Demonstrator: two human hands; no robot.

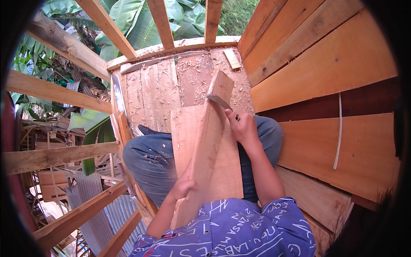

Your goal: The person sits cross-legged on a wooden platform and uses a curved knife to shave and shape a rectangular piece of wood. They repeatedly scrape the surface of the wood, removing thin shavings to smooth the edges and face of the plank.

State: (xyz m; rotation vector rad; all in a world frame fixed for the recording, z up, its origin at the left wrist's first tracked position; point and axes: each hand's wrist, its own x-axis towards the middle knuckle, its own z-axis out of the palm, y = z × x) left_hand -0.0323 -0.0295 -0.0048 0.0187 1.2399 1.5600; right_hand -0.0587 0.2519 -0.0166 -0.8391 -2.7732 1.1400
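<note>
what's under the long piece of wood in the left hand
Beneath the long wooden piece is a wide flat board, visible on both sides of it. Jeans show beyond the board's edges. The strip directly underneath the piece is covered, as is whatever the board hides.

Knife (219, 101): handle hidden within right hand (244, 127). Left hand (185, 188): some fingers concealed, probably behind wooden piece (207, 145), lower section blurred. Shirt (257, 231): cropped by lower edge.
</note>
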